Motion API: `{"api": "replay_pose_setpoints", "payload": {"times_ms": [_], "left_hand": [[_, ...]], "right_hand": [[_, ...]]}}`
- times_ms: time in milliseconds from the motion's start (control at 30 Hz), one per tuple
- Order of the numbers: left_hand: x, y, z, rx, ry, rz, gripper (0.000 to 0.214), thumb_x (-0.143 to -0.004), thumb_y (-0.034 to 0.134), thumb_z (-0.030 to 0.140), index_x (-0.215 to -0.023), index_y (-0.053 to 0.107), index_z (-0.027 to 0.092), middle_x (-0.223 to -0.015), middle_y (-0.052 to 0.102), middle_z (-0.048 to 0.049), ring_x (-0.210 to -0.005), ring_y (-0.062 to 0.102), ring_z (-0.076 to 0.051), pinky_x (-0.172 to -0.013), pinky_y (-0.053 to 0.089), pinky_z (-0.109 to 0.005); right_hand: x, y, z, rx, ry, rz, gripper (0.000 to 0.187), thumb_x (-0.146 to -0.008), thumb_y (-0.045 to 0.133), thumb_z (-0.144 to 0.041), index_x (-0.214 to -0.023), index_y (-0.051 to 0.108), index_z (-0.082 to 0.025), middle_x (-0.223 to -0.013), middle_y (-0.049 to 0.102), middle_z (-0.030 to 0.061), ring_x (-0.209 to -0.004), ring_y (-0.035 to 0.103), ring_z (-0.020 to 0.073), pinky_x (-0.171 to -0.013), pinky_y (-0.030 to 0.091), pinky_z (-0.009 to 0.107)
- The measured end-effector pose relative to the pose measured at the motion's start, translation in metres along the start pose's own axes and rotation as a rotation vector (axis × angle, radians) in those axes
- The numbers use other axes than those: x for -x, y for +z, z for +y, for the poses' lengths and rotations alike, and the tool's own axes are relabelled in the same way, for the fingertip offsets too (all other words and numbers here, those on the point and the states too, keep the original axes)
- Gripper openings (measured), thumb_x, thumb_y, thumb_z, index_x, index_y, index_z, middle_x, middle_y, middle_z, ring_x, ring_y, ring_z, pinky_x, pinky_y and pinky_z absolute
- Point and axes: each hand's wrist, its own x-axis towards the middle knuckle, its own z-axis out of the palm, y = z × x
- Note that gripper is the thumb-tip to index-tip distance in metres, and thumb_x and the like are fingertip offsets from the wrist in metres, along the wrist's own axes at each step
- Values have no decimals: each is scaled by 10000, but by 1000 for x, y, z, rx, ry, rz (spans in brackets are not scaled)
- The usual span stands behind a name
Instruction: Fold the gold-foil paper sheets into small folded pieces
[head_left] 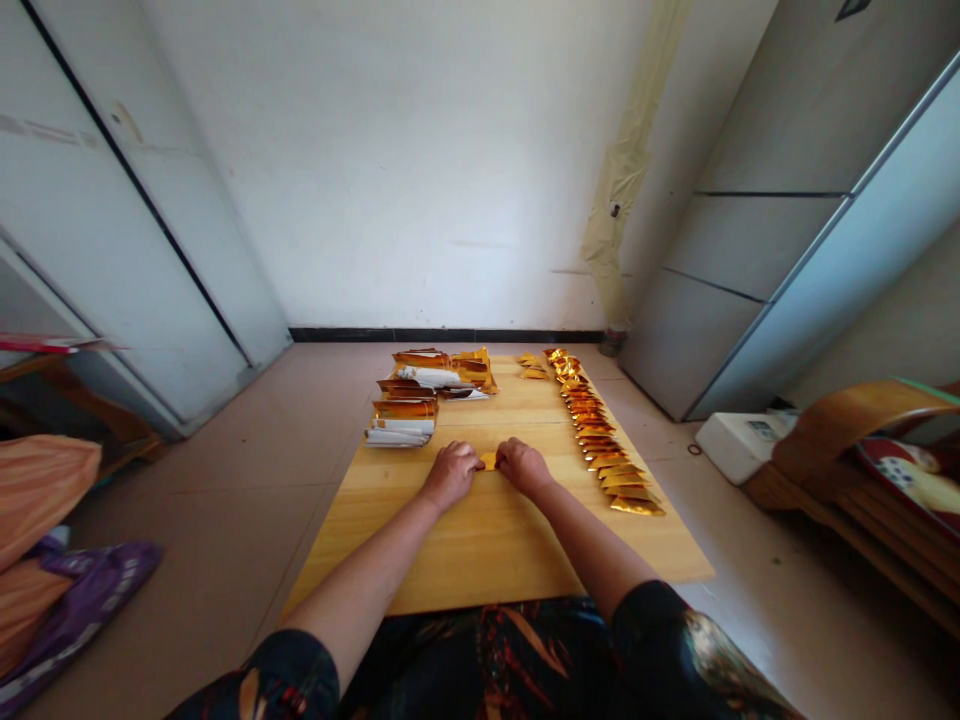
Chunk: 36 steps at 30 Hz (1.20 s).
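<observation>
Both hands meet over the middle of a light wooden table point(450, 560). A small piece of gold foil paper point(489, 461) lies between them, close to the tabletop. My left hand point(452, 474) pinches its left end with closed fingers. At its right end, the closed fingers of my right hand point(523, 466) grip the same piece. My fingers hide its ends, so its full shape is unclear. Along the table's right side runs a long row of folded gold foil pieces point(600, 435). Stacks of gold and white foil sheets point(405, 410) lie at the back left.
A few folded gold pieces point(532, 368) sit at the back of the table. A grey refrigerator point(720, 250) stands at right, near a white box point(739, 440) and wooden furniture point(825, 470). A purple bag point(97, 610) lies on the floor at left, beside orange cloth point(37, 490).
</observation>
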Motion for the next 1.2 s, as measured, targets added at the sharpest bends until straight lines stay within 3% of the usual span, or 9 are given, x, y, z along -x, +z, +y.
{"api": "replay_pose_setpoints", "payload": {"times_ms": [200, 633, 967, 1200], "left_hand": [[0, 1, -2, 55, 21, 21, 173, -794, 572, 158, -886, 711, 201, -867, 628, -54, -877, 537, -177, -804, 430, -303], [-4, -10, -4, -219, 231, -65, 248, -934, 395, 234, -955, 636, 178, -869, 589, -71, -853, 524, -171, -774, 454, -304], [-7, -4, -6, -284, 272, -46, 298, -948, 317, 183, -864, 602, 156, -776, 554, -68, -789, 521, -169, -711, 465, -302], [-7, -2, -7, -260, 266, -45, 307, -946, 309, 182, -850, 599, 149, -764, 555, -66, -779, 527, -160, -721, 475, -303]], "right_hand": [[3, -7, 2, -79, 11, -21, 222, -888, 454, -209, -971, 659, -202, -1000, 654, 43, -884, 606, 130, -705, 395, 196], [-4, -2, 13, -207, -26, -18, 180, -852, 504, -171, -909, 673, -192, -974, 673, 28, -902, 604, 119, -740, 396, 176], [6, -6, 4, -53, -39, 11, 196, -891, 480, -323, -960, 619, -203, -969, 642, 41, -853, 606, 133, -676, 387, 204], [5, 6, -2, 121, -70, 65, 204, -908, 466, -373, -985, 575, -219, -985, 622, 59, -889, 604, 159, -676, 408, 219]]}}
